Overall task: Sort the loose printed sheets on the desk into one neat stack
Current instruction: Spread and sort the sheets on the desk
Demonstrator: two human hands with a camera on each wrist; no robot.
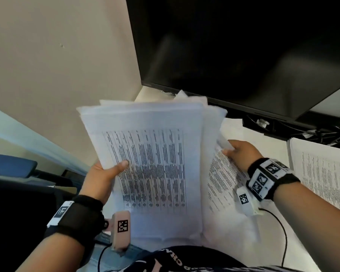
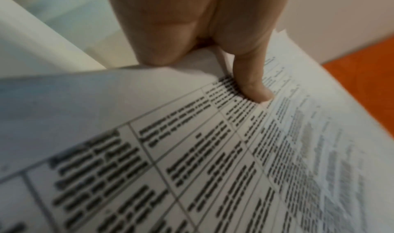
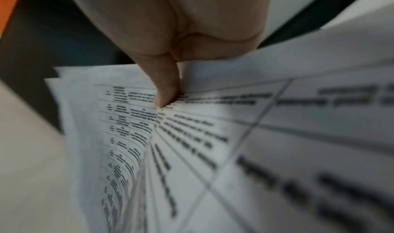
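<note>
A thick bundle of printed sheets (image 1: 151,165) with a table on top is lifted above the white desk (image 1: 267,146). My left hand (image 1: 106,173) grips its left edge, thumb on the printed face (image 2: 253,88), fingers hidden underneath. My right hand (image 1: 238,152) pinches other printed sheets (image 1: 222,181) at the bundle's right side, thumb on top (image 3: 166,91). The edges of the sheets are uneven and fan out at the far end. Another pile of printed sheets (image 1: 322,173) lies on the desk at the right.
A large dark monitor (image 1: 243,52) stands close behind the papers, with its base and cables (image 1: 310,132) to the right. A beige wall (image 1: 57,55) is on the left. A blue chair (image 1: 10,165) stands at the lower left.
</note>
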